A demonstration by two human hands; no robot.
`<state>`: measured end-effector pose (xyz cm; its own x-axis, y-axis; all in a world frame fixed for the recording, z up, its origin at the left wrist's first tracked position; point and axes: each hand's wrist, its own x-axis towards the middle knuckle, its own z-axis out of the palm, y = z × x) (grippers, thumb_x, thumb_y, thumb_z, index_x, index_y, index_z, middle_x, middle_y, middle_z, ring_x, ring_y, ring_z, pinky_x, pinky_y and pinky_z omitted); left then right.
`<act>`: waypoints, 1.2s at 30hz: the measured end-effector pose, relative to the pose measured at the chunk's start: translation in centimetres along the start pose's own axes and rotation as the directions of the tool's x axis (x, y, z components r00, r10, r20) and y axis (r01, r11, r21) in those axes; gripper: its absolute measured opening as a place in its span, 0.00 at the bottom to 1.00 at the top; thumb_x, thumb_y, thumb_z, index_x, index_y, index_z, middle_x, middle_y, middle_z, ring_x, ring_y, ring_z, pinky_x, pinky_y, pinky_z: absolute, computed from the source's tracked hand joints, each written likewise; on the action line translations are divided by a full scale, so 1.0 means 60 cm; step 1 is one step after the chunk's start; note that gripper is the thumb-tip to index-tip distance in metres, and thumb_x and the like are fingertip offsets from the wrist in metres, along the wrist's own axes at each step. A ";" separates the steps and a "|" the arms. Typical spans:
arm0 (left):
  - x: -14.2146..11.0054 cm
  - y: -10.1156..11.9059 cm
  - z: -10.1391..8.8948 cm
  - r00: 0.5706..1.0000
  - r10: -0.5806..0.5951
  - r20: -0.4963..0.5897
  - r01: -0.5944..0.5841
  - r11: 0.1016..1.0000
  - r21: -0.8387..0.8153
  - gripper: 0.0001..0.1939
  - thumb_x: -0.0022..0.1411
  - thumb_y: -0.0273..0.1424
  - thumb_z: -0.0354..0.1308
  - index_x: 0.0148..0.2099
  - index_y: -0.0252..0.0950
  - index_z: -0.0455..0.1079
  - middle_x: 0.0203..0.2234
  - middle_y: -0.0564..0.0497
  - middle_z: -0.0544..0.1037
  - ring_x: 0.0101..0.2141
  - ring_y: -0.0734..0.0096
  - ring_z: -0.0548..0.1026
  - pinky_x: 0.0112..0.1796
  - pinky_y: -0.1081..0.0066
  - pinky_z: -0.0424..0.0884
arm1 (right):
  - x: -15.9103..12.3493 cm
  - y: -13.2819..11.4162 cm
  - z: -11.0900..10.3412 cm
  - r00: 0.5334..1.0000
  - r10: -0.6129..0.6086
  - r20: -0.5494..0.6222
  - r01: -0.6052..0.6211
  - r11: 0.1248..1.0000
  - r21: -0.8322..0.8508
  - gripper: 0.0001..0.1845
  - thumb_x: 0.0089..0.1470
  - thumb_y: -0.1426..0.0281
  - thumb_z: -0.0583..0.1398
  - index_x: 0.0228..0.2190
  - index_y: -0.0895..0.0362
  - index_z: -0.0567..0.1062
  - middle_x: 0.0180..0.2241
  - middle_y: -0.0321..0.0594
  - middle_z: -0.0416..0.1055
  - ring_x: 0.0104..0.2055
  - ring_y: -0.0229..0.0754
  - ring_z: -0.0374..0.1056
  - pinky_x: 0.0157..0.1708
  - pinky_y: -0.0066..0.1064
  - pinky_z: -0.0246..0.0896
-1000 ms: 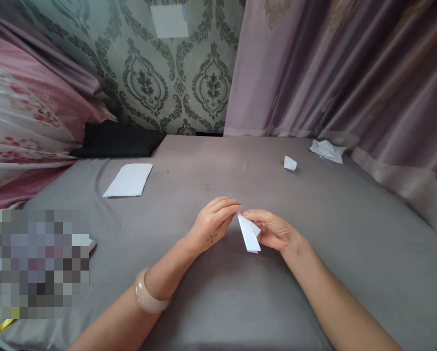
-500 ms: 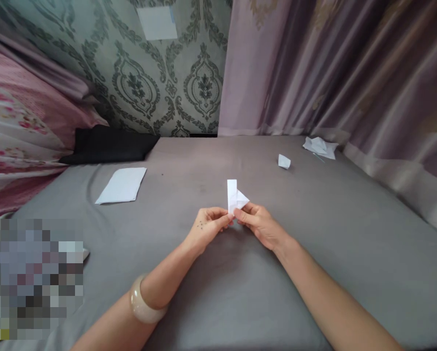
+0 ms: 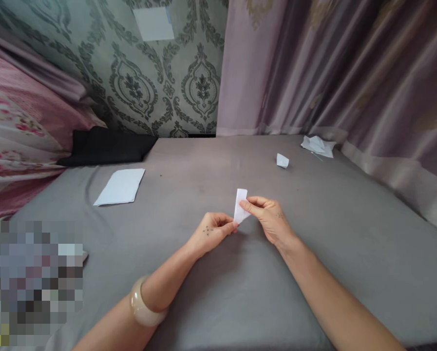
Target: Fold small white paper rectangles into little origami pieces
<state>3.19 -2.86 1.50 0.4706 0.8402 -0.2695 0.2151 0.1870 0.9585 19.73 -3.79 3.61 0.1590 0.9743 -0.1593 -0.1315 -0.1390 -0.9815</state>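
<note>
The left hand [image 3: 214, 232] and right hand [image 3: 270, 219], fingers closed, pinch a folded white paper [image 3: 240, 205] upright.

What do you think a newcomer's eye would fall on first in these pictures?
The eye would likely go first to the folded white paper at the center, pinched between the left hand and the right hand above a gray cloth. Next comes the pale bangle on the left forearm, near the bottom of the view. Behind them, the green damask wallpaper and mauve curtain fill the top of the view.
</note>
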 end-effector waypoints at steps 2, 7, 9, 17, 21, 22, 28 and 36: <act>0.000 0.002 -0.003 1.000 -0.014 0.023 0.013 1.000 0.004 0.16 0.53 0.42 0.61 0.30 0.31 0.75 0.21 0.52 0.73 0.22 0.77 0.65 0.25 0.76 0.57 | -0.002 -0.003 0.002 0.999 -0.036 -0.034 0.035 0.999 -0.029 0.15 0.37 0.60 0.69 0.26 0.58 0.80 0.27 0.39 0.76 0.28 0.38 0.68 0.34 0.31 0.62; -0.002 0.017 -0.007 0.992 0.082 -0.093 -0.104 0.962 -0.252 0.16 0.50 0.37 0.66 0.39 0.33 0.75 0.33 0.48 0.79 0.32 0.71 0.74 0.35 0.72 0.67 | -0.015 -0.005 0.011 0.990 -0.138 -0.014 0.135 0.982 -0.135 0.12 0.43 0.61 0.67 0.27 0.56 0.79 0.28 0.38 0.76 0.30 0.39 0.68 0.34 0.32 0.62; -0.002 0.023 -0.007 0.960 0.180 -0.213 -0.244 0.913 -0.328 0.16 0.50 0.35 0.66 0.41 0.35 0.75 0.38 0.47 0.79 0.37 0.68 0.74 0.40 0.71 0.68 | -0.021 -0.006 0.015 0.983 -0.185 0.021 0.185 0.966 -0.182 0.10 0.45 0.62 0.65 0.28 0.56 0.79 0.28 0.38 0.75 0.31 0.39 0.68 0.34 0.31 0.62; 0.004 0.017 -0.009 0.929 0.207 -0.307 -0.321 0.864 -0.387 0.09 0.51 0.34 0.66 0.33 0.33 0.76 0.27 0.51 0.77 0.27 0.77 0.71 0.31 0.75 0.68 | -0.032 0.001 0.032 0.897 -0.439 0.054 0.423 0.818 -0.389 0.06 0.51 0.65 0.63 0.28 0.55 0.77 0.28 0.36 0.71 0.29 0.37 0.65 0.32 0.29 0.61; 0.006 0.014 -0.007 0.924 0.190 -0.333 -0.335 0.820 -0.464 0.09 0.52 0.34 0.66 0.34 0.33 0.75 0.28 0.52 0.77 0.29 0.76 0.73 0.31 0.75 0.71 | -0.036 0.006 0.036 0.804 -0.594 0.021 0.533 0.705 -0.468 0.04 0.54 0.68 0.61 0.33 0.54 0.74 0.31 0.37 0.70 0.31 0.36 0.66 0.35 0.30 0.63; 0.006 0.014 -0.007 0.926 0.178 -0.333 -0.331 0.808 -0.487 0.10 0.52 0.34 0.66 0.34 0.33 0.75 0.28 0.52 0.77 0.28 0.76 0.73 0.31 0.74 0.72 | -0.037 0.007 0.037 0.784 -0.621 0.025 0.552 0.678 -0.485 0.03 0.54 0.69 0.60 0.33 0.53 0.73 0.31 0.36 0.70 0.31 0.36 0.66 0.35 0.30 0.64; 0.005 0.014 -0.004 0.937 0.140 -0.320 -0.306 0.772 -0.558 0.12 0.50 0.34 0.67 0.35 0.32 0.75 0.28 0.51 0.78 0.29 0.73 0.76 0.35 0.69 0.76 | -0.039 0.011 0.039 0.723 -0.686 0.085 0.612 0.578 -0.540 0.03 0.56 0.72 0.58 0.33 0.53 0.72 0.32 0.37 0.70 0.33 0.37 0.67 0.35 0.31 0.65; 0.008 0.009 -0.001 0.935 0.136 -0.328 -0.311 0.758 -0.573 0.11 0.51 0.34 0.67 0.35 0.33 0.76 0.30 0.51 0.79 0.30 0.73 0.76 0.38 0.65 0.77 | -0.043 0.019 0.040 0.654 -0.733 0.185 0.660 0.434 -0.613 0.11 0.59 0.74 0.55 0.40 0.51 0.74 0.37 0.40 0.71 0.40 0.40 0.68 0.43 0.33 0.66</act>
<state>3.50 -2.32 1.87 0.1883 0.9779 -0.0911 -0.4737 0.1717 0.8638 16.80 -6.06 3.13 0.0196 0.7720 0.6353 0.6479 0.4741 -0.5962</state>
